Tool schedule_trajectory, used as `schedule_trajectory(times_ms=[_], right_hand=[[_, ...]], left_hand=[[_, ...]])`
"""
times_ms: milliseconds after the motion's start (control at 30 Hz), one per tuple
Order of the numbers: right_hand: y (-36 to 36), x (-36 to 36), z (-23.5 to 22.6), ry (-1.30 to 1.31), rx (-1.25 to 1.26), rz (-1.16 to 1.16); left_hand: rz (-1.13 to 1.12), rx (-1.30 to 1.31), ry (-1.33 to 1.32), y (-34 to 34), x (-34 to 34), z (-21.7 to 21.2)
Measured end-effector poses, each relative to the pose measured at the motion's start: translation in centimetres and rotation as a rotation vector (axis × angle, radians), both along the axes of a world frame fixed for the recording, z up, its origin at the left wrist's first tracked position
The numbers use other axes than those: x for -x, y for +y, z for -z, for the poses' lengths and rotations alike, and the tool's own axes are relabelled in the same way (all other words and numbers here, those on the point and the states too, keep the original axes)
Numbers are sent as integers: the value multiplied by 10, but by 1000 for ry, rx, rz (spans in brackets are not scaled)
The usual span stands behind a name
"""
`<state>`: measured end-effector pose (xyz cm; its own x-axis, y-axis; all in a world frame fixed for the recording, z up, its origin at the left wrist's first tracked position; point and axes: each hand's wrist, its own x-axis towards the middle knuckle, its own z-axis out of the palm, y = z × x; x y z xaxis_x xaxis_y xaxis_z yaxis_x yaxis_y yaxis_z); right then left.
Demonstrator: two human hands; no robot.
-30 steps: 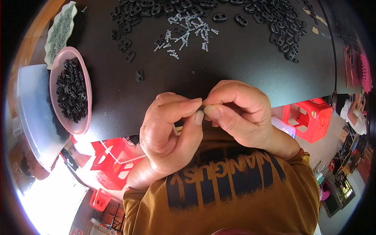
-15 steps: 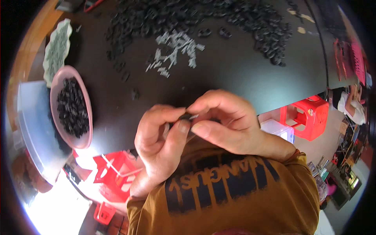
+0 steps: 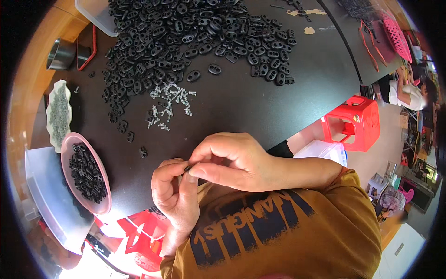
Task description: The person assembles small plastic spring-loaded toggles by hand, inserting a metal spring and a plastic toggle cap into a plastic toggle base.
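Observation:
My left hand point(image 3: 176, 197) pinches a small black cord lock part point(image 3: 188, 168) between thumb and fingertips, just in front of my body. The fingertips of my right hand point(image 3: 232, 162) meet it from the other side, thumb and forefinger closed on the same part. Fingers cover most of it. Beyond my hands lies a loose scatter of small metal springs point(image 3: 171, 95). A wide heap of black oval two-hole cord lock pieces point(image 3: 181, 39) spreads behind the springs. One black piece point(image 3: 143, 152) sits alone left of my hands.
To the left stand a pink bowl point(image 3: 107, 195) of black parts, a scalloped pale dish point(image 3: 68, 95) of springs and a translucent bin point(image 3: 51, 200). A metal cup point(image 3: 60, 55) is behind them. Red stools point(image 3: 367, 123) stand below the table. People sit further off at right.
The view has shifted, so the tabletop shows lower and more of the heap appears. My hands stay together at the small part, with the right fingertips now closed tightly over it.

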<state>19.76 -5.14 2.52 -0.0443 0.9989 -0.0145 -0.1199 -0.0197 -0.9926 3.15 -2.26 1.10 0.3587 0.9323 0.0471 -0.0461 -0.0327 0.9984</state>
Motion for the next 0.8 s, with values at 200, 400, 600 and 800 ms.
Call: schedule_trajectory(times_ms=[200,400,600,800], right_hand=[[1,-57,-1,-903,-557,497],[5,-104,2,-1339,-488,530],[10,-113,6,-1414,-465,456],[9,-107,8,-1368,-460,419]], left_hand=[[33,14,-13,-2,-1,-1],[18,3,12,-3,-4,-2],[-30,-44,2,-4,-6,1],[-34,-61,7,-4,-4,1]])
